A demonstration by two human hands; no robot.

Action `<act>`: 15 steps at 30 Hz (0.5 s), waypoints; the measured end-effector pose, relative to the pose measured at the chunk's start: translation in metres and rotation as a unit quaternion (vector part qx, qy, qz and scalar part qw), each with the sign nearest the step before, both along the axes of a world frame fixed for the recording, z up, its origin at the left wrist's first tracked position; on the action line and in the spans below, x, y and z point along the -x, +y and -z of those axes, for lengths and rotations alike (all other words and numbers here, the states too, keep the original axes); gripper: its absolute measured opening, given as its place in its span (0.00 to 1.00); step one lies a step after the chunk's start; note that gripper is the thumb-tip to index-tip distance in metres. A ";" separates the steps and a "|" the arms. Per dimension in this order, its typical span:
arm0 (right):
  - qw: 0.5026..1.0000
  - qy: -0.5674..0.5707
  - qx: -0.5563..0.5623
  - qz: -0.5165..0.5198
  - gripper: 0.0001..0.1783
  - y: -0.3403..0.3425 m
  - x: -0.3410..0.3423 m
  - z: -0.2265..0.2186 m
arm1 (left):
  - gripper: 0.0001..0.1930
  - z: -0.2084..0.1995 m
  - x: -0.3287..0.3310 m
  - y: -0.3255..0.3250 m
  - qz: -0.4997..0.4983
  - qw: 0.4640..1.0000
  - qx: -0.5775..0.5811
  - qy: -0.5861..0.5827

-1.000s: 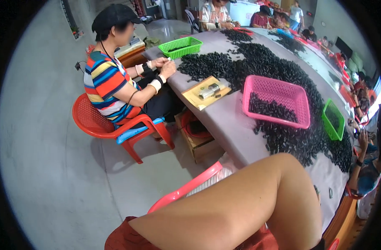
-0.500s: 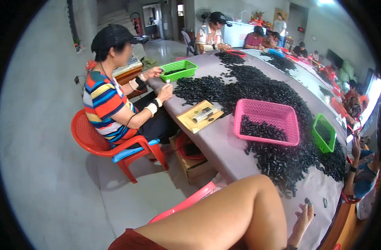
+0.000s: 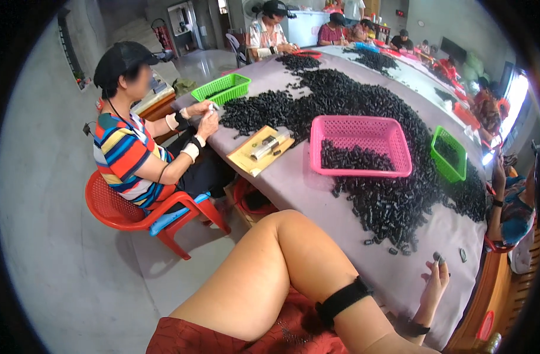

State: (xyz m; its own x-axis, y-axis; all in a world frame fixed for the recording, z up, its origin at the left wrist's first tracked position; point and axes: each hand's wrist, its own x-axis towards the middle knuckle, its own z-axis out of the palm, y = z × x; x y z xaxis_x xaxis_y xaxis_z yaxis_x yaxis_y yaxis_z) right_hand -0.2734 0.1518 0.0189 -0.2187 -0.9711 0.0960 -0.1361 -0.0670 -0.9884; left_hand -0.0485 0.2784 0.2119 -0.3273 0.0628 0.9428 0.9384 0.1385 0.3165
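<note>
My left arm is bent sharply across the foreground, elbow up, with a black band round its wrist. Past the band, the back of my left hand [image 3: 367,333] runs out at the lower edge, its fingers hidden. Lower right, my right hand [image 3: 436,282] is raised over the cloth-covered table, fingers curled, a small dark piece [image 3: 439,258] seemingly pinched at the fingertips. Beside it on the cloth lies a single dark oblong piece [image 3: 463,255]. Beyond both hands spreads a large heap of small black pieces [image 3: 394,212], their kind too small to tell.
A pink basket [image 3: 361,171] sits on the heap, holding black pieces. Green baskets [image 3: 449,156] stand right and far left. A yellow envelope [image 3: 252,158] carries a clear packet. At left, a person [image 3: 131,135] sits in a red chair [image 3: 113,203]; other people line the table.
The view has shifted. My left arm has swung so its wrist band shows. My right hand stays raised near the lone piece. The person at left has brought both hands together, away from the green basket.
</note>
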 end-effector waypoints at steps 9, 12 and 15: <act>0.999 0.003 0.002 -0.048 0.17 -0.005 -0.029 -0.015 | 0.15 0.105 -0.042 -0.072 -0.255 0.882 -0.081 -0.389; 0.996 -0.007 -0.007 -0.091 0.20 0.002 -0.038 -0.023 | 0.16 0.174 -0.065 -0.116 -0.458 0.749 -0.095 -0.470; 0.991 -0.008 -0.048 -0.127 0.12 0.004 -0.050 -0.024 | 0.12 0.207 -0.095 -0.135 -0.576 0.652 -0.189 -0.455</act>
State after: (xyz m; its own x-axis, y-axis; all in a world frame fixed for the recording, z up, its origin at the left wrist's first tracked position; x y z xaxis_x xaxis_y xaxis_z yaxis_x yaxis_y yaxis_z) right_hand -0.2236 0.1559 0.0424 0.0338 -0.9994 0.0000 -0.1115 -0.0038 -0.9938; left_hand 0.0465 0.1438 0.0051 -0.3866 -0.8998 0.2024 -0.3206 0.3369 0.8853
